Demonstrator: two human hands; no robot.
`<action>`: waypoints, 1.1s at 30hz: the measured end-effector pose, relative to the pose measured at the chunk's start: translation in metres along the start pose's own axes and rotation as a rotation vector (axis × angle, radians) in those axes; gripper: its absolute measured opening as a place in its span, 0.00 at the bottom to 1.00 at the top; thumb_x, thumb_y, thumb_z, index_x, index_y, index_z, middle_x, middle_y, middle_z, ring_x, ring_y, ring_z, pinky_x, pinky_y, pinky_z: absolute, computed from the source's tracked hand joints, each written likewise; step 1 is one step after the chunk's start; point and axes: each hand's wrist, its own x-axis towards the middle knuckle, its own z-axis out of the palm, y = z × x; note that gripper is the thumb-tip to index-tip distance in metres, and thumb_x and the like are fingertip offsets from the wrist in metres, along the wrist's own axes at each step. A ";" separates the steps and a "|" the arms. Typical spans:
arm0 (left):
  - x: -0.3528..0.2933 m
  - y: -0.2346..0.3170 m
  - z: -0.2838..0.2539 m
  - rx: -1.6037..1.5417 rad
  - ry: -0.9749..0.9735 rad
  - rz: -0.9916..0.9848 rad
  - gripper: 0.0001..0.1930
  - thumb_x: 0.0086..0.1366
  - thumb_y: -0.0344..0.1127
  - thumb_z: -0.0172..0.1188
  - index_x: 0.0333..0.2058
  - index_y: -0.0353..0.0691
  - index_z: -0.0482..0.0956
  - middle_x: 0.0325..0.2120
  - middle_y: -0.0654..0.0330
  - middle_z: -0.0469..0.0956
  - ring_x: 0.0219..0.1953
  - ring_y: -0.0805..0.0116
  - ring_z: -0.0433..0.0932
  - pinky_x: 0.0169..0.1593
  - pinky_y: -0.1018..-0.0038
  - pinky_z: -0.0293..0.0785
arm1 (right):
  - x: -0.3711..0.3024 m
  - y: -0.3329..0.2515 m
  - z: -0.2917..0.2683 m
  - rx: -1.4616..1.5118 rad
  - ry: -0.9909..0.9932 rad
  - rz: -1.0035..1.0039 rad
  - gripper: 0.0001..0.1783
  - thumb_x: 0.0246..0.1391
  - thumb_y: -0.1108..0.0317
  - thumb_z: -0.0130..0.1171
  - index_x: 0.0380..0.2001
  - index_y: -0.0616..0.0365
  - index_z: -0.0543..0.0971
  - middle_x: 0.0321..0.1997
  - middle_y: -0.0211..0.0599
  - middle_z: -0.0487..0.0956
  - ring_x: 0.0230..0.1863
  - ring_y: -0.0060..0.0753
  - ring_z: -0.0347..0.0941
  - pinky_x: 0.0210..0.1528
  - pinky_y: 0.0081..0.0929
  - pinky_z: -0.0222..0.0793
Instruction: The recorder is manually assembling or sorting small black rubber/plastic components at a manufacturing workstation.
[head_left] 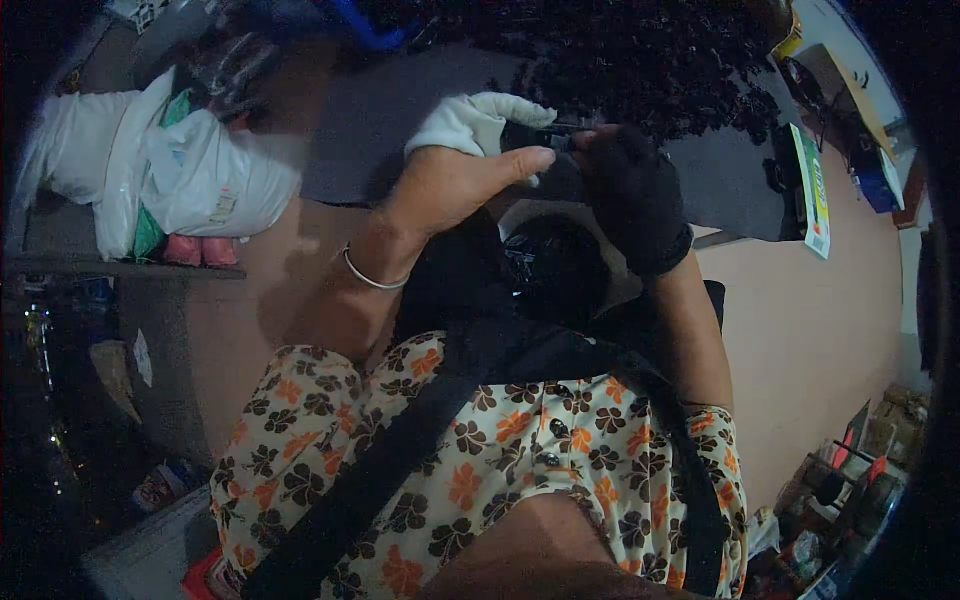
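Observation:
My left hand [445,180] wears a white cloth covering over its fingers, with the thumb bare. Its fingers and thumb close around a small black part [525,136]. My right hand [632,195], in a black glove, pinches at the right end of that part, close to a thin dark piece that I cannot make out. The two hands meet above the near edge of a dark grey work surface [350,165]. Just beyond them spreads a large heap of small black parts [620,60]. Below the hands, a round container lined with black plastic [555,265] holds more dark pieces.
White plastic bags [215,175] and pink bundles [200,250] crowd a shelf at the left. A green and white box [810,190] stands at the right edge of the surface. Assorted items [840,490] fill a rack at lower right.

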 end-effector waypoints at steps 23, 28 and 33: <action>0.061 -0.054 -0.034 0.668 -0.040 0.254 0.17 0.52 0.33 0.59 0.43 0.38 0.75 0.40 0.51 0.75 0.41 0.57 0.75 0.45 0.73 0.69 | -0.007 0.030 -0.021 0.201 -0.459 0.504 0.15 0.44 0.64 0.61 0.35 0.60 0.76 0.31 0.42 0.77 0.32 0.31 0.74 0.36 0.27 0.68; 0.113 -0.070 -0.050 1.168 -0.224 0.373 0.15 0.49 0.22 0.52 0.36 0.41 0.77 0.41 0.52 0.73 0.42 0.52 0.72 0.45 0.67 0.70 | -0.009 0.046 -0.001 -0.166 -0.065 0.218 0.16 0.41 0.62 0.60 0.36 0.55 0.78 0.37 0.45 0.76 0.37 0.47 0.72 0.38 0.34 0.69; 0.130 -0.085 -0.043 1.335 -0.099 0.017 0.06 0.49 0.27 0.55 0.29 0.39 0.77 0.29 0.52 0.75 0.34 0.51 0.75 0.39 0.63 0.72 | -0.003 0.054 0.016 -0.200 -0.144 0.296 0.18 0.39 0.63 0.61 0.38 0.54 0.77 0.38 0.44 0.76 0.37 0.46 0.72 0.39 0.36 0.68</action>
